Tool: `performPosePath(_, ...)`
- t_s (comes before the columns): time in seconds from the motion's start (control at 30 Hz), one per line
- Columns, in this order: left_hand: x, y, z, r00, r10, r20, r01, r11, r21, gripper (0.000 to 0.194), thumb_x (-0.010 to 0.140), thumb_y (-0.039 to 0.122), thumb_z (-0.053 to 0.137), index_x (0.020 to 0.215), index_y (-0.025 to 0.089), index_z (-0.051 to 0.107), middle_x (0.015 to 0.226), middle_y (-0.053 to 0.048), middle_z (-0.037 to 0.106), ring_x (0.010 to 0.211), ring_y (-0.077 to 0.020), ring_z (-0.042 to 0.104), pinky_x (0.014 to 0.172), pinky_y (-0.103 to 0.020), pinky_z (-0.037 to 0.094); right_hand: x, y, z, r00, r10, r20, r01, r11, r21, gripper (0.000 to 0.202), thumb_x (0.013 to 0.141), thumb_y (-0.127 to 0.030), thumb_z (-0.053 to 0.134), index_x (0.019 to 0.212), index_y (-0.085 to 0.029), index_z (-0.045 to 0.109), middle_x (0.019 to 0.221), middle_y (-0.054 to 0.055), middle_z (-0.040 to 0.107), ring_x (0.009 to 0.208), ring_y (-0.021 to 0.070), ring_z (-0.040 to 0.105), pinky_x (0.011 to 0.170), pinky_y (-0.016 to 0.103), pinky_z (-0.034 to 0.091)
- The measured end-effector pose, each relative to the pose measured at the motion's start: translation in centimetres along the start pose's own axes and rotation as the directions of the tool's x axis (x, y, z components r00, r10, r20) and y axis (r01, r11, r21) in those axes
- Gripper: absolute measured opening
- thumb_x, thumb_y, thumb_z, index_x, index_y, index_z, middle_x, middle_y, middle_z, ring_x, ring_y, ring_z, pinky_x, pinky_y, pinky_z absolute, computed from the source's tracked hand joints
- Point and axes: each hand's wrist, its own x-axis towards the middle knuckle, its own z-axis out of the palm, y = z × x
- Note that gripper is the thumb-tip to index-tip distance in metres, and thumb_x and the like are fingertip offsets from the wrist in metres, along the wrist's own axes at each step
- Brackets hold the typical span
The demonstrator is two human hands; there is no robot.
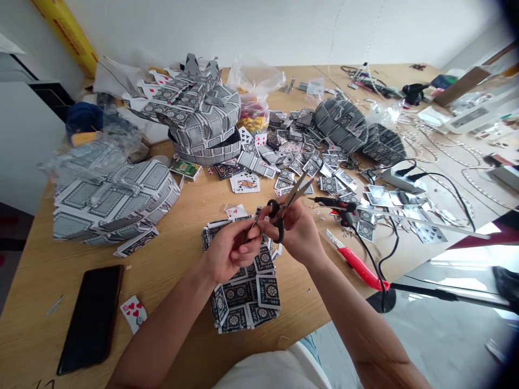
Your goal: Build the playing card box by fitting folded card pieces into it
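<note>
Black-handled scissors (295, 194) sit in my right hand (303, 233), their blades slightly apart and pointing up and away from me. My left hand (231, 249) is closed in a pinch on a small dark piece of playing card (256, 220), mostly hidden by the fingers. The fingertips of both hands meet at this piece. Below them lies a block-like form covered in black-and-white patterned playing cards (243, 297). A loose card with red pips (235, 211) lies just beyond it.
Large card-built shapes (117, 194) stand at the left and back. Loose cards (300, 156) are heaped mid-table. To the right lie a glue gun (340, 208) with its cord and a red-handled cutter (359, 265). A phone (91, 319) rests at the front left.
</note>
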Motion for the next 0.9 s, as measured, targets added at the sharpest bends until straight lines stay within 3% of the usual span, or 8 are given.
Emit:
performPosePath(0.13,0.1,0.3,-0.5,0.999,-0.036,0.023,0.034,0.995,0.097,0.032,0.088,0.043,0.054,0.071,0.018,0.047,0.051,0.006,0.042,0.036,-0.0031,0.025,0.03,-0.012,0.019,0.1,-0.1,0.0,0.999,0.043,0.009,-0.043,0.998,0.045,0.043,0.063,-0.018,0.08,0.084,-0.025,0.044,0.077,-0.006,0.064,0.063,0.0098,0.056,0.058,0.026,0.043)
performPosePath(0.23,0.2,0.0,-0.6,0.951,0.279,-0.133,-0.193,0.873,0.449,0.037,0.09,0.053,0.052,0.095,0.016,0.056,0.077,-0.003,0.06,0.06,-0.0105,0.057,0.044,-0.017,0.044,0.4,-0.5,-0.2,0.988,0.13,-0.079,-0.124,0.989,0.082,0.042,0.061,-0.023,0.082,0.083,-0.024,0.046,0.076,-0.005,0.064,0.063,0.0097,0.057,0.059,0.025,0.044)
performPosePath(0.37,0.1,-0.2,-0.5,0.728,0.685,0.031,-0.335,0.315,0.888,0.056,0.074,0.036,0.079,0.121,0.023,0.052,0.121,-0.008,0.059,0.106,-0.0188,0.06,0.088,-0.031,0.052,0.7,-0.4,-0.4,0.959,0.183,-0.217,-0.16,0.98,0.119,0.037,0.062,-0.027,0.081,0.083,-0.021,0.052,0.076,-0.004,0.065,0.067,0.0099,0.057,0.064,0.026,0.045)
performPosePath(0.43,0.1,-0.3,-0.4,0.627,0.759,0.177,-0.316,0.04,0.948,0.038,0.078,0.024,0.075,0.114,0.022,0.06,0.116,-0.007,0.063,0.105,-0.0179,0.061,0.093,-0.033,0.05,0.8,-0.1,-0.2,0.955,0.201,-0.22,-0.175,0.976,0.13,0.036,0.062,-0.029,0.081,0.084,-0.021,0.052,0.076,-0.003,0.065,0.067,0.0098,0.056,0.063,0.026,0.044)
performPosePath(0.5,0.2,-0.4,-0.5,0.529,0.817,0.23,-0.284,-0.084,0.955,0.015,0.087,0.019,0.064,0.102,0.021,0.067,0.102,-0.005,0.069,0.098,-0.0157,0.064,0.091,-0.031,0.05,0.8,0.1,0.1,0.959,0.209,-0.193,-0.189,0.975,0.117,0.038,0.063,-0.031,0.08,0.085,-0.022,0.051,0.076,-0.003,0.065,0.066,0.0103,0.055,0.061,0.026,0.043)
performPosePath(0.57,0.2,-0.3,-0.7,0.497,0.85,0.174,-0.264,-0.043,0.964,0.011,0.09,0.021,0.061,0.095,0.02,0.07,0.095,-0.004,0.071,0.092,-0.0151,0.065,0.084,-0.028,0.053,0.6,0.1,0.2,0.97,0.195,-0.147,-0.187,0.98,0.062,0.039,0.064,-0.033,0.079,0.084,-0.023,0.047,0.076,-0.003,0.065,0.066,0.0117,0.057,0.061,0.027,0.044)
performPosePath(0.7,-0.1,0.4,-1.1,0.593,0.802,-0.069,-0.255,0.268,0.929,0.013,0.083,0.029,0.069,0.09,0.019,0.073,0.091,-0.003,0.071,0.082,-0.0149,0.067,0.068,-0.023,0.053,-0.3,-0.4,-1.2,0.995,-0.007,-0.096,-0.021,0.958,-0.286,0.037,0.069,-0.034,0.076,0.084,-0.025,0.043,0.079,-0.002,0.066,0.06,0.0112,0.053,0.057,0.028,0.042)
performPosePath(0.9,-0.7,1.7,-1.1,0.706,0.664,-0.246,-0.221,0.537,0.814,0.025,0.072,0.031,0.077,0.093,0.018,0.072,0.086,-0.001,0.073,0.071,-0.0119,0.064,0.065,-0.021,0.051,-1.8,-3.0,-6.1,0.951,-0.23,0.209,0.274,0.304,-0.913,0.035,0.077,-0.033,0.07,0.107,-0.023,0.057,0.085,0.003,0.064,0.072,0.0178,0.058,0.063,0.03,0.042)
